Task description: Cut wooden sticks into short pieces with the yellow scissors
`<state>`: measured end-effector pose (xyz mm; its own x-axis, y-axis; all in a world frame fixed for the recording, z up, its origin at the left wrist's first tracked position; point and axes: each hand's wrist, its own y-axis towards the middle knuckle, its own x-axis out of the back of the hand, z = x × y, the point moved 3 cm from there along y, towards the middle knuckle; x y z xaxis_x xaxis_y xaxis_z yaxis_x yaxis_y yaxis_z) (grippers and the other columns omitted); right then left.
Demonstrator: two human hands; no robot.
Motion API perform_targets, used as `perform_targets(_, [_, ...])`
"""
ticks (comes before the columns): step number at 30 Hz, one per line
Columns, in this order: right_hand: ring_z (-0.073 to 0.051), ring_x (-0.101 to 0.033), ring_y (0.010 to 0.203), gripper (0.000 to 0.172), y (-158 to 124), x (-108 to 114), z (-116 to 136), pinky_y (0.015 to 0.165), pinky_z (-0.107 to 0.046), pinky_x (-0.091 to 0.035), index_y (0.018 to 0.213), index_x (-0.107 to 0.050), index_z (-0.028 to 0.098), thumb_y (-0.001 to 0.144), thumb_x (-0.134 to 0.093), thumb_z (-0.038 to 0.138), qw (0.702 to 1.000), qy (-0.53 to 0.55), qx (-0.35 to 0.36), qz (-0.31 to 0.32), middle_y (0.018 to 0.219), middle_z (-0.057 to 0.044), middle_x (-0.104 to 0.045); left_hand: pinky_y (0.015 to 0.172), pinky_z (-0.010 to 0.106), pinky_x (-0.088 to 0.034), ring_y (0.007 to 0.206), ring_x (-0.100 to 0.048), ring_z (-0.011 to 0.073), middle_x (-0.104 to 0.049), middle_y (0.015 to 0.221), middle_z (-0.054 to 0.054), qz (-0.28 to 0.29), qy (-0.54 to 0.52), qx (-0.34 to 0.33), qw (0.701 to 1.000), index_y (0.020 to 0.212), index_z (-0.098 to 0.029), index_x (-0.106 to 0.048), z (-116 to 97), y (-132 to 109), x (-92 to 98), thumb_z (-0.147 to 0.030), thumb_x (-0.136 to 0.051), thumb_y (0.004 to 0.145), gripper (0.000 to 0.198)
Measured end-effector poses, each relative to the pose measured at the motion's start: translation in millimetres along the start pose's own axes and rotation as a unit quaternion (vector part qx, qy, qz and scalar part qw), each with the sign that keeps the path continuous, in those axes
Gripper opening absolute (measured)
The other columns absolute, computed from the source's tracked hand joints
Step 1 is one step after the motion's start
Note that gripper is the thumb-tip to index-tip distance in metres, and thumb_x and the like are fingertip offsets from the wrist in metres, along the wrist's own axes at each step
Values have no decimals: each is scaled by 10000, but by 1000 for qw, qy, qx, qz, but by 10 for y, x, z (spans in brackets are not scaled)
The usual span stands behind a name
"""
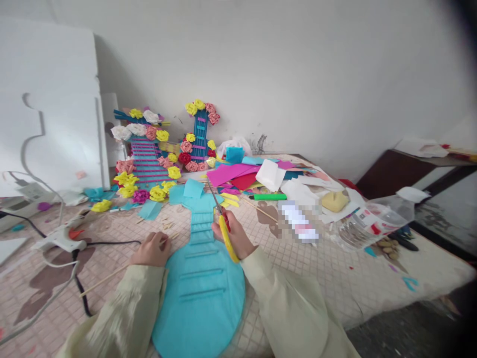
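Note:
A guitar-shaped turquoise piece (208, 318) lies flat on the table before me, with several thin turquoise-covered rods (203, 272) across its body and neck. Yellow-and-red-handled scissors (225, 236) are in my right hand (238, 236), over the right side of the neck. Their blades point up and away, slightly parted. To the left of the neck, my left hand (152, 248) is closed on a thin wooden stick (104, 281), which runs back past the wrist. Short stick pieces (167, 223) lie just beyond its fingers.
Two flower-trimmed blue models (149, 161) stand against the wall. Coloured paper (231, 174), a green marker (269, 197) and a clear plastic jar (372, 223) are to the right. A white glue gun (61, 238) with cables and a white foam board (52, 109) are at left.

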<state>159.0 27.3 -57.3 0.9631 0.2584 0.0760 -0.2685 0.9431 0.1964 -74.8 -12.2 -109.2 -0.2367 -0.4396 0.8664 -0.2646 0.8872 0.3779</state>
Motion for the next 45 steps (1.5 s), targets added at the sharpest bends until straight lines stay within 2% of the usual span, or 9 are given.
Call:
perform_targets(3, [-108, -426, 614, 335, -5, -1, 14, 588, -260, -397, 955, -471, 196, 740, -636, 393, 1000, 0, -10, 0, 704, 57, -428, 538, 251, -370, 608, -566, 148, -630, 820, 47, -17, -13, -7, 1000, 746, -188, -579, -78, -6, 105, -306, -426, 833, 211])
perform_targets(7, [-104, -409, 583, 344, -23, -33, 40, 555, -258, -393, 941, -476, 198, 731, -644, 412, 1000, 1, -21, 6, 684, 64, -413, 545, 246, -369, 588, -549, 125, -626, 836, 39, -57, -38, -24, 997, 759, -190, -586, -288, 52, 360, -338, -417, 855, 244])
perform_targets(12, [-132, -474, 648, 406, -58, -103, 4, 616, -279, -414, 998, -497, 204, 702, -690, 403, 999, -31, -43, 1, 710, 51, -464, 596, 241, -412, 623, -552, 135, -610, 756, 15, -108, -82, -73, 988, 761, -209, -598, -681, 292, 694, -398, -445, 851, 259])
perform_targets(16, [-128, -460, 657, 424, -67, -134, 3, 630, -279, -412, 961, -498, 202, 677, -729, 416, 998, -21, -54, 15, 731, 45, -449, 586, 236, -419, 618, -558, 132, -615, 760, 11, -143, -116, -113, 976, 756, -205, -603, -958, 500, 831, -407, -460, 842, 262])
perform_targets(20, [-119, -420, 641, 411, -66, -121, 61, 593, -264, -387, 875, -461, 204, 677, -726, 448, 998, -12, -62, 30, 728, 43, -430, 540, 225, -406, 585, -563, 125, -614, 719, 0, -138, -139, -142, 970, 733, -205, -607, -1147, 590, 811, -395, -491, 822, 241])
perform_targets(27, [-109, -411, 597, 400, -48, -96, 66, 529, -251, -362, 835, -420, 218, 698, -699, 469, 998, 7, -58, 27, 690, 51, -419, 506, 240, -402, 549, -561, 128, -612, 678, 2, -104, -177, -163, 965, 705, -200, -604, -1338, 581, 719, -387, -477, 788, 240])
perform_targets(37, [-133, -424, 667, 430, -69, -79, 59, 622, -285, -400, 895, -454, 203, 691, -693, 497, 998, 10, -62, 24, 737, 33, -401, 521, 245, -416, 560, -555, 120, -614, 702, 1, -75, -205, -197, 956, 725, -202, -593, -1339, 580, 729, -400, -454, 812, 257])
perform_targets(45, [-127, -385, 632, 433, -87, -80, 118, 578, -274, -359, 898, -430, 211, 684, -679, 493, 998, 7, -56, 27, 714, 44, -360, 519, 250, -405, 556, -543, 124, -603, 691, 3, -80, -196, -215, 953, 723, -210, -566, -1380, 550, 816, -402, -427, 829, 260])
